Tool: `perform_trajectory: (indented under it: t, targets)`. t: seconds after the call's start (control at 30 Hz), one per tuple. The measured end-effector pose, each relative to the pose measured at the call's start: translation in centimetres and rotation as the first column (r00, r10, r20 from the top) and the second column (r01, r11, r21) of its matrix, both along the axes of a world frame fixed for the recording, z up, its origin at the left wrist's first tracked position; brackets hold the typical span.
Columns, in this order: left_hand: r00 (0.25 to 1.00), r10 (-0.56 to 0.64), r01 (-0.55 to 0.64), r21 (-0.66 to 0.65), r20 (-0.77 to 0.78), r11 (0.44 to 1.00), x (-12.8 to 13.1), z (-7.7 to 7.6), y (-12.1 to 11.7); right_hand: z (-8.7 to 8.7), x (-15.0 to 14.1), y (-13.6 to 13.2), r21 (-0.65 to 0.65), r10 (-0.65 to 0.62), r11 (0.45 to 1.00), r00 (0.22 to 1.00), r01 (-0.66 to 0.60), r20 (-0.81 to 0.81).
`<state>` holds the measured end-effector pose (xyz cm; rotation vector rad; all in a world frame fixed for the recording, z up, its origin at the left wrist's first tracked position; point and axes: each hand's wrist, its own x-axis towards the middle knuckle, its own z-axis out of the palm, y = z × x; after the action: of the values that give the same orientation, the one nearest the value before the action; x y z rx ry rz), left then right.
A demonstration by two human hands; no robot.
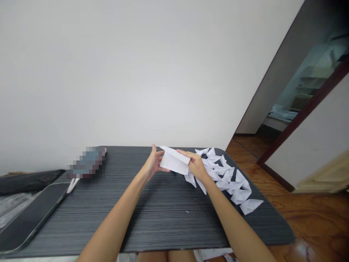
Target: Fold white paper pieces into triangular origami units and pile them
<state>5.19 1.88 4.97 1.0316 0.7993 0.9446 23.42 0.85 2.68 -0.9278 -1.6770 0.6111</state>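
Observation:
A white sheet of paper (173,162), folded along its upper edge, is held up over the dark table. My right hand (196,164) pinches its right end, thumb and fingers on either side. At the left end, my left hand (156,162) has its thumb raised and its fingers spread, with the fingertips reaching behind the paper's edge. Several folded white paper pieces (225,178) with pointed corners lie in a loose cluster to the right of my right hand, a few partly hidden by my right forearm.
The dark, wood-grained table (169,214) stands against a white wall (152,72). On its left are a blurred-out flat object (88,162), a white cable (72,185), a dark tray-like panel (35,214) and a black bag (29,182). A doorway opens at the right.

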Motion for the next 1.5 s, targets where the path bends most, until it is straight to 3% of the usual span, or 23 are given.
perform_trajectory:
  t: [0.1,0.2,0.3,0.37,0.43,0.53,0.67,0.83,1.0,1.27,1.5]
  targets:
    - [0.995,-0.039,0.033,0.067,0.097,0.997,0.1,0.2,-0.9,-0.5,0.1,-0.2,0.086,-0.056,0.995,0.991,0.046,0.120]
    - [0.991,0.131,-0.134,0.187,0.025,0.973,0.0,-0.2,-0.8,-0.4,0.2,-0.8,0.060,-0.015,0.998,0.987,0.005,0.161]
    - [0.946,0.304,-0.255,0.320,-0.112,0.913,-0.5,-0.4,-0.3,0.5,0.5,-1.7,-0.079,0.146,0.988,0.976,-0.135,0.163]
    - [0.936,0.308,-0.217,0.411,-0.170,0.886,-0.8,-0.3,-0.3,1.4,0.8,-2.4,-0.209,0.310,0.938,0.940,-0.277,0.146]
    - [0.942,0.252,-0.113,0.495,-0.223,0.861,-1.0,0.0,-0.6,2.1,1.0,-2.8,-0.293,0.376,0.891,0.925,-0.346,0.050]
    - [0.939,0.167,0.041,0.576,-0.302,0.816,-0.8,0.3,-1.4,2.3,0.8,-2.8,-0.228,0.258,0.936,0.963,-0.268,-0.075]
    - [0.925,0.158,0.096,0.617,-0.345,0.781,-0.2,0.1,-2.1,1.3,-0.2,-2.2,-0.177,0.103,0.977,0.990,-0.119,-0.094]
    - [0.921,0.261,-0.042,0.593,-0.288,0.804,0.3,-0.4,-1.9,0.4,-0.6,-1.7,-0.153,-0.010,0.988,0.993,-0.008,-0.122]
    - [0.919,0.333,-0.188,0.508,-0.210,0.840,0.6,-0.3,-2.0,0.6,-0.6,-1.8,-0.133,-0.031,0.991,0.993,0.015,-0.117]
    - [0.901,0.380,-0.233,0.506,-0.208,0.830,0.6,-0.2,-2.0,0.6,-0.6,-1.9,-0.143,-0.032,0.990,0.991,0.014,-0.129]
    - [0.850,0.456,-0.210,0.623,-0.265,0.754,0.5,-0.6,-2.0,1.1,-0.8,-2.3,-0.182,-0.033,0.983,0.983,0.000,-0.179]
